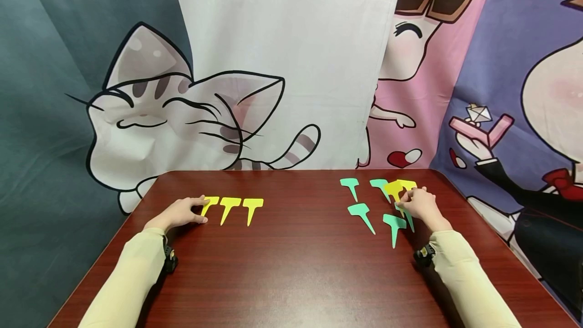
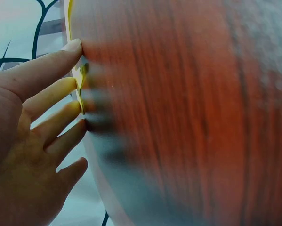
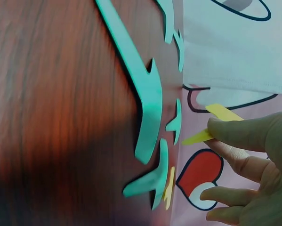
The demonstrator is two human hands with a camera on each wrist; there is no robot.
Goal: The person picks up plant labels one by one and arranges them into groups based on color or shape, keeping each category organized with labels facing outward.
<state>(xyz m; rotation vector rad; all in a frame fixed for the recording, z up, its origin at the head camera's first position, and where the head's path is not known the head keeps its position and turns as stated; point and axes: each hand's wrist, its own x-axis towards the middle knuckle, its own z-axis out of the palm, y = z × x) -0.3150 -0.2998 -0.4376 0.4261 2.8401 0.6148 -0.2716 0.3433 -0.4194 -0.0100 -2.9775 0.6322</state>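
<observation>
My left hand (image 1: 182, 212) rests at the table's left, fingers fairly straight and thumb spread away from them. Its fingertips are at a yellow T-shaped plant label (image 1: 210, 201), partly hidden in the head view; whether they touch it I cannot tell. Two more yellow labels, a middle one (image 1: 230, 203) and a right one (image 1: 253, 204), lie beside it. My right hand (image 1: 421, 206) pinches a yellow plant label (image 3: 221, 112) between thumb and index finger, above the table. Several green plant labels (image 1: 394, 222) lie around it. Another yellow label (image 3: 169, 188) lies behind a green one.
The brown wooden table (image 1: 291, 267) has rounded far corners. Behind its far edge hangs a cloth backdrop (image 1: 291, 24) printed with a cartoon cat and figures. Each wrist carries a small dark camera, the left one (image 1: 170, 258) and the right one (image 1: 424, 255).
</observation>
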